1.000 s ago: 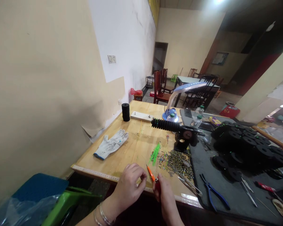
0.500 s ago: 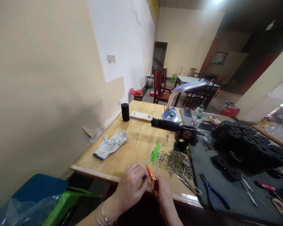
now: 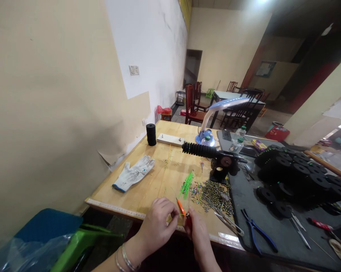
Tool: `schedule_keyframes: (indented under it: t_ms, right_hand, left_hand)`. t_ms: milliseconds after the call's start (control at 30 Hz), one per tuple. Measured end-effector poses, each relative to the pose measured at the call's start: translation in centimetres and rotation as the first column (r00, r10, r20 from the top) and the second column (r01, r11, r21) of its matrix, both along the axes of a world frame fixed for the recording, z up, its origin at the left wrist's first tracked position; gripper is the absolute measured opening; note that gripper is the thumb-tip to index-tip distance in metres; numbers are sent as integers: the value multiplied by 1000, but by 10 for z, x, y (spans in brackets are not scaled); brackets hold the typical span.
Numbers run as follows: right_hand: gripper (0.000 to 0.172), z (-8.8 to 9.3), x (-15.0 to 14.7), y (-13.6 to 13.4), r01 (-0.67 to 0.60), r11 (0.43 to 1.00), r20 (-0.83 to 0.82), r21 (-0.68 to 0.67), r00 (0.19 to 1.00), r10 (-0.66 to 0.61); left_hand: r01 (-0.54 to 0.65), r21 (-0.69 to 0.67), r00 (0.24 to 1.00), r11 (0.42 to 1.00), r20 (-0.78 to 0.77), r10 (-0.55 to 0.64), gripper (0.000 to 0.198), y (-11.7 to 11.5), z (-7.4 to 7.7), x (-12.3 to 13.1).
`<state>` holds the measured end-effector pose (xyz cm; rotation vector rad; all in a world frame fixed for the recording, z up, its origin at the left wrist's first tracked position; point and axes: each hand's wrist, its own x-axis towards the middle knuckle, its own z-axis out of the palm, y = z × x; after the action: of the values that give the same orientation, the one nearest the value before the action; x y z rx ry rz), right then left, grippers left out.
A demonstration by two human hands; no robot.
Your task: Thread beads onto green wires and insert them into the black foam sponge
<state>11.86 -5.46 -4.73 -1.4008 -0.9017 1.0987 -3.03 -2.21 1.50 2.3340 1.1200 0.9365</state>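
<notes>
At the table's near edge, my left hand (image 3: pixel 159 219) is closed in a pinch. A thin yellow-green strand (image 3: pixel 182 214) shows between its fingertips and an orange-tipped tool (image 3: pixel 181 207). My right hand (image 3: pixel 198 230) wraps around the dark red handle of that tool, its orange part slanting up and to the left. Just beyond the hands lies a bunch of bright green strands (image 3: pixel 186 184). Beside it are small coloured beads (image 3: pixel 197 192) and a heap of small black-and-yellow striped pieces (image 3: pixel 216 194). Metal snips (image 3: pixel 229 223) lie right of my right hand.
A black clamp stand (image 3: pixel 221 166) holds a ridged black roll (image 3: pixel 199 149). A white glove (image 3: pixel 134 173) lies left, with a black spool (image 3: pixel 151 135) behind. Blue-handled pliers (image 3: pixel 258 231) and stacked black foam spools (image 3: pixel 298 170) occupy the grey mat. A desk lamp (image 3: pixel 206 136) stands at the back.
My right hand has shifted very slightly upward and to the right, its fingers re-seated on the red handle. My left hand stays in nearly the same place.
</notes>
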Motion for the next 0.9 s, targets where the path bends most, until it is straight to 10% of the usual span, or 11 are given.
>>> schedule_keyframes:
  t_ms: [100, 233, 367, 467, 567, 733, 900]
  right_hand:
    - [56, 1, 18, -8, -35, 999, 318, 26, 948, 25]
    - [36, -8, 55, -18, -108, 963, 790, 248, 598, -136]
    - [26, -23, 82, -21, -266, 912, 934, 313, 258, -246]
    - [22, -24, 87, -21, -309, 895, 945, 322, 161, -285]
    - [21, -16, 77, -22, -267, 896, 916, 353, 291, -275]
    - [25, 9, 33, -16, -79, 953, 516, 291, 852, -87]
    - [33, 23, 0, 0, -19, 983, 150, 183, 989, -8]
  left_hand:
    - [-31, -77, 998, 997, 49, 35, 13, 1, -1, -2]
    - [-72, -210, 992, 975, 90, 93, 12, 1, -3, -5]
    - [-83, -315, 979, 946, 153, 137, 11, 2, -2, -4]
    - [-89, -333, 970, 939, 184, 158, 10, 2, -1, -3]
    - [-86, -361, 964, 929, 204, 169, 10, 1, -1, -2]
    - [-73, -436, 959, 897, 218, 184, 12, -2, -2, 1]
    - [-69, -475, 950, 877, 237, 203, 14, -3, -5, 2]
